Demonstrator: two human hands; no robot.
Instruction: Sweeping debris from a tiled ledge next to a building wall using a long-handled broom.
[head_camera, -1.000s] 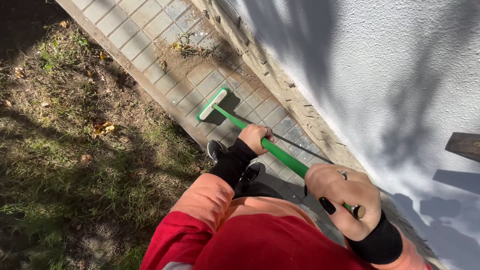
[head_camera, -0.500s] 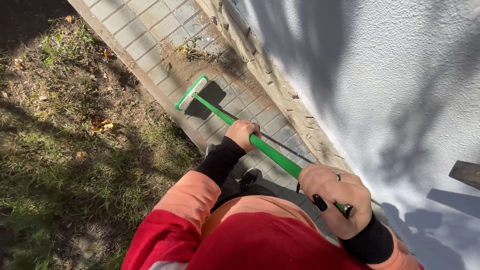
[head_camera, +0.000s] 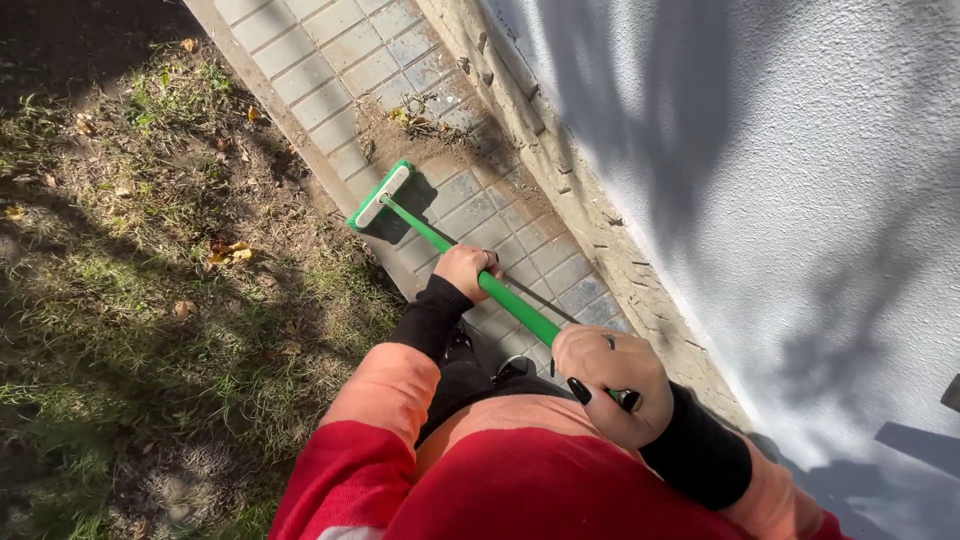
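Observation:
I hold a green-handled broom (head_camera: 510, 303) in both hands. My left hand (head_camera: 463, 269) grips the handle partway down, and my right hand (head_camera: 610, 372) wraps around its top end. The broom head (head_camera: 381, 196), green with pale bristles, rests on grey paving bricks (head_camera: 500, 225) near the path's left edge. A patch of brown dirt and a few dry leaves (head_camera: 420, 125) lies just beyond the head. My black shoes (head_camera: 512, 367) stand on the path under the handle.
A white rough-plastered wall (head_camera: 780, 170) with a stone base (head_camera: 560, 170) runs along the path's right side. To the left is patchy grass and soil (head_camera: 150, 300) with scattered dry leaves, behind a concrete kerb (head_camera: 300, 140).
The broom head pushed forward along the bricks toward the dirt patch, then drew slightly back. Both hands moved with the handle, and the view shifted a little.

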